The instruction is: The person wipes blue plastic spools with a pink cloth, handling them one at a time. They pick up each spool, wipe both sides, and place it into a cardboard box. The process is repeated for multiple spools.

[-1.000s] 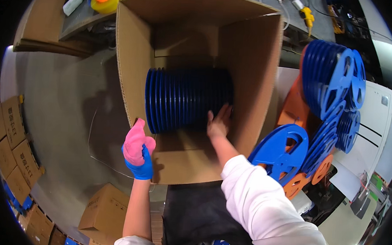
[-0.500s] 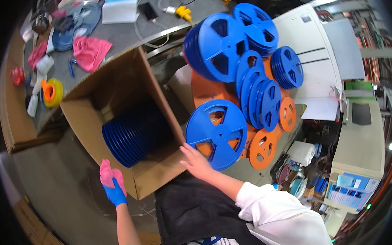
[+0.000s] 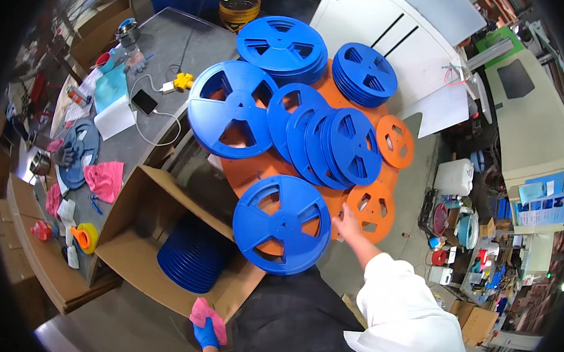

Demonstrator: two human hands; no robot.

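My left hand point(image 3: 206, 333), in a blue glove, grips a pink cloth point(image 3: 208, 317) just below the near edge of an open cardboard box point(image 3: 138, 273). Inside the box lies a row of dark blue reels point(image 3: 192, 254) packed face to face. My bare right hand point(image 3: 348, 226) has its fingers apart at the right rim of a large blue reel point(image 3: 282, 224); whether it touches the rim I cannot tell. That reel rests on a round orange surface point(image 3: 247, 174). Just right of the hand is an orange reel point(image 3: 371, 209).
More blue reels point(image 3: 231, 109) stand stacked or fanned out behind, with another orange reel point(image 3: 395, 142) to the right. On the grey workbench point(image 3: 167, 49) at left are a phone point(image 3: 145, 102), a pink rag point(image 3: 104, 181) and bottles. A white jug point(image 3: 454, 177) stands far right.
The view has swung to the right. My right hand has left the box edge and moved to the right side of the front blue reel. The pink cloth is still in my left hand.
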